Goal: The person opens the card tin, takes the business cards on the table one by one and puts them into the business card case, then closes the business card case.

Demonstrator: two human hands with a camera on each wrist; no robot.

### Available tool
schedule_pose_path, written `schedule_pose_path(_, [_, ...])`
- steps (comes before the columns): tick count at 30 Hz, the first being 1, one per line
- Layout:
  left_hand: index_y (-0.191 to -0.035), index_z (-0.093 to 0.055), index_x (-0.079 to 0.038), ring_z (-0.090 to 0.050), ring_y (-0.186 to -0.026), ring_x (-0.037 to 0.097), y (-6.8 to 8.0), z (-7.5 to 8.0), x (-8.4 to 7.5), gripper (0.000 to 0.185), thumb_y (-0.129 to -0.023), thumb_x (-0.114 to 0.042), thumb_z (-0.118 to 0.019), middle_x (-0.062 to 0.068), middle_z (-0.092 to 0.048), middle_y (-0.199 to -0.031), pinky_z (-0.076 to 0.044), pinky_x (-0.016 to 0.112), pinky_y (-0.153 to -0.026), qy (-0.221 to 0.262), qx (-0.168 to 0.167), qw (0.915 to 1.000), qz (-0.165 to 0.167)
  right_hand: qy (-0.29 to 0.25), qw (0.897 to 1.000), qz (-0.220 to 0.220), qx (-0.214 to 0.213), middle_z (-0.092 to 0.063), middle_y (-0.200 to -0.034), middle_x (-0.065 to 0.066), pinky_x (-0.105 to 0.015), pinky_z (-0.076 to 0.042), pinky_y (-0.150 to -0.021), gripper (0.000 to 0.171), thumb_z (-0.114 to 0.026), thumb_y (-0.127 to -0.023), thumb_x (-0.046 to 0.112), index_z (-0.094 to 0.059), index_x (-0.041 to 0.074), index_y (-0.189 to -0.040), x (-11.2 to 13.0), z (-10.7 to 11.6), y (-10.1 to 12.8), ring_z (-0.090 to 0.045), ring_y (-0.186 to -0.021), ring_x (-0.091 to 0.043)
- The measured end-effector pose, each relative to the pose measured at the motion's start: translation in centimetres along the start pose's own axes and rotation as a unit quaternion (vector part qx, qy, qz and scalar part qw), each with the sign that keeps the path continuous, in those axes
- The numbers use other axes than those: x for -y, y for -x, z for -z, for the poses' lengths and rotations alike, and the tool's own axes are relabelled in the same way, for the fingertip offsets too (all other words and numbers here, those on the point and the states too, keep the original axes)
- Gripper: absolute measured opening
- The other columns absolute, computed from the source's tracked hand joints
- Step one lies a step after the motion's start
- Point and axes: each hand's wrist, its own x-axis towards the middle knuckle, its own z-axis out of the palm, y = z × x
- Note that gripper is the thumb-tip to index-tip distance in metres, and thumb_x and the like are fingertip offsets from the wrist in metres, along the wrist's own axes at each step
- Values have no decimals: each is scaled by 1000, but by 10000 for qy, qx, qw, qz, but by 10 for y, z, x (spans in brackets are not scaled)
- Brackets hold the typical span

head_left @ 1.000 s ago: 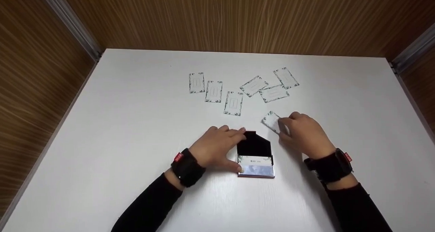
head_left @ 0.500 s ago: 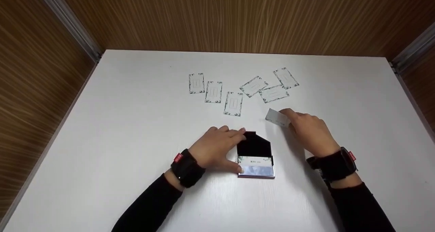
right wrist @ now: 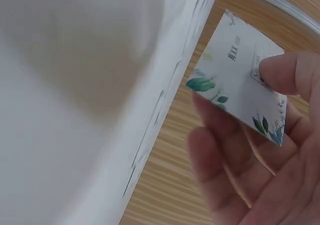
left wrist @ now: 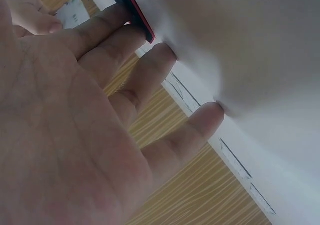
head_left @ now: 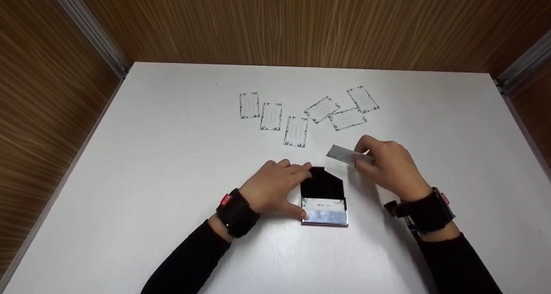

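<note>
My right hand [head_left: 389,169] pinches a business card [head_left: 340,153] between thumb and fingers, above the table and right of the card case. In the right wrist view, the thumb lies on the face of this card [right wrist: 235,80], which has green leaves and small print. My left hand [head_left: 273,186] rests along the left side of the open black card case [head_left: 322,185], its thumb at the lower left corner and its fingers at the lid's top edge. A card [head_left: 323,204] shows in the case's pocket. In the left wrist view, straight fingers [left wrist: 142,80] touch the case edge.
Several leaf-bordered cards [head_left: 295,131] lie face up beyond the case on the white table [head_left: 172,156]. Two cards at the right touch or overlap. Wood-grain panels [head_left: 275,23] stand along the back and both sides.
The right hand has lifted the card from the table and tilted it; it then moved slightly left toward the case. The left hand and the case stay where they were.
</note>
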Motion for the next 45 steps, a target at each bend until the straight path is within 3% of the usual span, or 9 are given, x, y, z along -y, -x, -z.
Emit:
schedule_pose_path(6, [-147,-48,-21,-48,-124,19,0,0,0,90,-74,-67,-74,-5,-37,-159,-41,41,-98,80,-30,10000,14,-214,9976,498,-432,-71,-105,1,-26,-35,-57,67,-63,-75,-4,-57,24,-136,7,2,-1,-36,-56,-7])
schedule_pose_path(8, [-147,-48,-21,-48,-124,19,0,0,0,90,-74,-67,-74,-5,-37,-159,-41,41,-98,95,-35,9999,10,-245,9958,665,-575,-69,-110,0,-26,-36,-58,72,-61,-74,-6,-55,23,-140,9,2,-1,-37,-59,-9])
schedule_pose_path(11, [-147,-49,-21,-48,-123,19,-1,0,0,90,-74,-67,-74,-5,-38,-159,-41,41,-98,101,-53,9999,-14,-290,9924,822,-866,-70,-105,1,-24,-37,-56,54,-61,-76,-3,-63,16,-126,12,1,-1,-42,-60,-9])
schedule_pose_path(14, [-147,-49,-21,-48,-122,19,-1,-1,0,91,-74,-68,-74,-5,-38,-159,-42,41,-97,93,-46,9999,-9,-502,9899,805,-1053,-67,-80,6,-21,-40,-52,24,-62,-80,1,-62,12,-101,15,1,0,-47,-56,-7])
schedule_pose_path(17, [-148,-48,-21,-48,-123,19,0,-1,0,92,-73,-68,-74,-5,-37,-159,-42,41,-97,69,-25,10000,13,-845,9881,763,-1038,-63,-70,10,-17,-44,-51,18,-65,-80,1,-56,10,-92,17,1,1,-53,-56,-3])
schedule_pose_path(23, [-148,-47,-22,-48,-124,19,-1,-2,1,92,-73,-69,-73,-5,-38,-159,-42,41,-97,47,-18,10000,30,-1176,9854,928,-804,-66,-86,6,-16,-38,-50,39,-60,-76,-8,-67,13,-109,19,-1,0,-46,-53,-3])
schedule_pose_path(31, [-148,-47,-22,-48,-121,18,-1,-3,1,92,-73,-69,-74,-5,-39,-158,-41,40,-96,54,-58,10000,30,-1694,9812,914,-155,-65,-76,13,-19,-50,-56,25,-64,-78,-7,-65,18,-81,21,-4,1,-59,-66,-5])
schedule_pose_path(38, [-156,-34,-15,-49,-121,19,0,-2,1,107,-73,-69,-73,-5,-45,-155,-42,41,-99,-45,-85,9999,47,-1876,9748,751,945,-67,-79,14,-25,-53,-60,23,-67,-83,-2,-70,20,-90,24,-4,2,-60,-67,-7])
schedule_pose_path(45, [-157,-32,-14,-48,-125,19,1,0,0,108,-74,-70,-72,-4,-43,-156,-41,42,-101,-74,-12,10000,65,-1728,9715,879,1366,-71,-89,12,-25,-53,-66,26,-67,-87,-1,-75,19,-102,26,-10,2,-60,-71,-6])
